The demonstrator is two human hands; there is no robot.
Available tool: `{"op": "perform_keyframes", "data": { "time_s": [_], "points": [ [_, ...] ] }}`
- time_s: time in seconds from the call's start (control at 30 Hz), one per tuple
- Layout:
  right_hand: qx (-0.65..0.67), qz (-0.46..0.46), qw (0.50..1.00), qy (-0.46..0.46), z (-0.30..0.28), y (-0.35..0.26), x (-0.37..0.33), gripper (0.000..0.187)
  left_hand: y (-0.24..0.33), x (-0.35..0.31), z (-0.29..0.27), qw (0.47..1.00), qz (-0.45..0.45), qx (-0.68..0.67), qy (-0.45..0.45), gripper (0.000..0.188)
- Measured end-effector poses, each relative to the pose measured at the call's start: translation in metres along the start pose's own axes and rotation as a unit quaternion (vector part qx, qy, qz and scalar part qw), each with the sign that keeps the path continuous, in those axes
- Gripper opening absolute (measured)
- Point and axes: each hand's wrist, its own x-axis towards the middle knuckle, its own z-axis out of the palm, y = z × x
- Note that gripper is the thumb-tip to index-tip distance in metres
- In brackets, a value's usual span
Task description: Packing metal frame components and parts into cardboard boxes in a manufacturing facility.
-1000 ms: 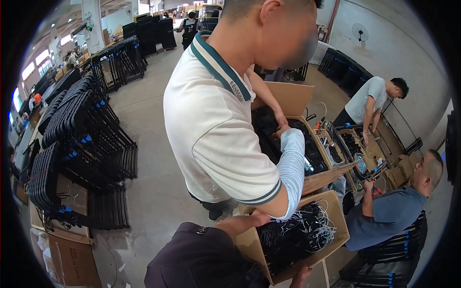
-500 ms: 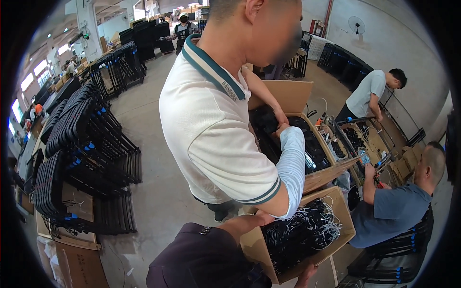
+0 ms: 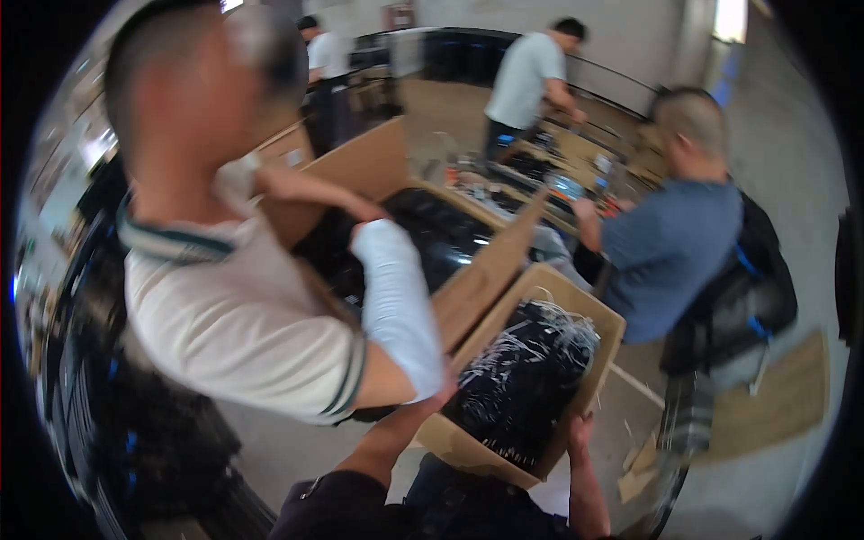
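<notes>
A cardboard box (image 3: 455,443) with its top uncovered is held in front of me, between my two hands. It is filled with black parts (image 3: 508,396) and a tangle of thin white and grey wires or ties (image 3: 565,328); their exact kind is too blurred to make out. My left hand (image 3: 439,396) grips the box's left side, close to the sleeved elbow of a person beside me, and its fingers are partly hidden. Against the right wall, my right hand (image 3: 580,436) holds the box with the fingers pressed on the cardboard.
At my left stands a person (image 3: 243,315) in a white shirt, reaching into a larger cardboard box (image 3: 378,162) of black parts. Another person (image 3: 675,225) in a grey-blue shirt works just beyond my box. Cardboard pieces (image 3: 765,405) lie on the floor at right.
My view has swung to the right, so the people and boxes appear farther left. The box stays between my hands and now shows in front of my body.
</notes>
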Motion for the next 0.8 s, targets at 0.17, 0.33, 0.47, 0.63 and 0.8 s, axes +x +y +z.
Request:
{"op": "perform_keyframes", "data": {
  "time_s": [0.17,0.33,0.47,0.63,0.8],
  "points": [
    [-0.115,0.014,0.990,0.074,-0.012,-0.012,-0.013,0.055,0.063,0.025,-0.098,0.962,-0.212,-0.085,-0.149,0.031],
    [-0.166,0.049,0.981,0.085,0.003,-0.055,-0.033,0.057,0.063,0.020,-0.109,0.968,-0.210,-0.073,-0.116,0.033],
    [-0.177,0.050,0.978,0.093,-0.001,-0.058,-0.037,0.059,0.065,0.023,-0.106,0.968,-0.206,-0.079,-0.118,0.033],
    [-0.159,0.049,0.983,0.079,-0.001,-0.056,-0.035,0.060,0.063,0.020,-0.103,0.971,-0.203,-0.062,-0.115,0.032],
    [-0.151,0.053,0.984,0.079,0.002,-0.056,-0.035,0.061,0.059,0.017,-0.100,0.972,-0.197,-0.074,-0.105,0.032]
  ]
}}
